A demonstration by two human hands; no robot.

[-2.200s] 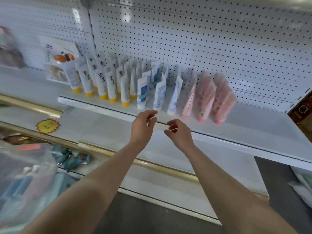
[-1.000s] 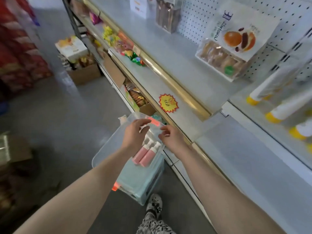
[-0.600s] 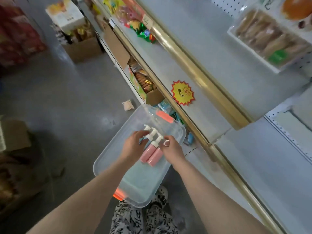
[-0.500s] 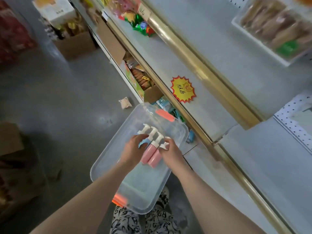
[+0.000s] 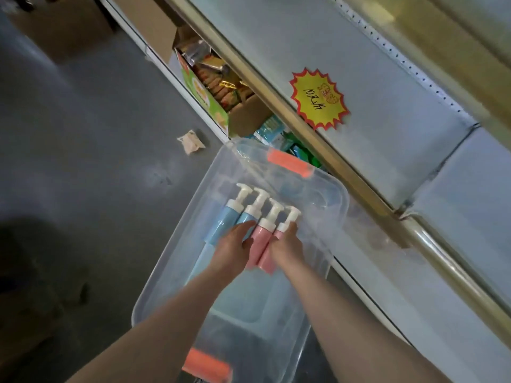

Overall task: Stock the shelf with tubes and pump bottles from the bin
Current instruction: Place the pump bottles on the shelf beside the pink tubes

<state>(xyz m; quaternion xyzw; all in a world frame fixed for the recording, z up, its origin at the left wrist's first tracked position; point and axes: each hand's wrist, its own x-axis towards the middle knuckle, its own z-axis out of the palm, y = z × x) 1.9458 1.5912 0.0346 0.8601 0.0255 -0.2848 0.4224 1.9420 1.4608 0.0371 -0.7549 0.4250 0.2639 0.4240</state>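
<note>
A clear plastic bin (image 5: 177, 244) with orange handles stands on the floor below me. Inside lie several pump bottles side by side, white pumps pointing away: two blue pump bottles (image 5: 225, 222) on the left, two pink pump bottles (image 5: 260, 239) on the right. My left hand (image 5: 232, 250) lies over the inner blue bottle, fingers across it and thumb beside the pink one. My right hand (image 5: 286, 244) curls round the rightmost pink bottle just below its pump. The grey shelf (image 5: 387, 139) runs along the right.
A gold rail (image 5: 304, 128) edges the shelf, with a yellow starburst price tag (image 5: 318, 99) on it. Below it sits an open cardboard box of snacks (image 5: 221, 87). A crumpled wrapper (image 5: 190, 140) lies on the grey floor, left of the bin.
My view swung from the stocked shelf of tubes down to the bin. Both hands dropped into the bin and settled onto the pump bottles.
</note>
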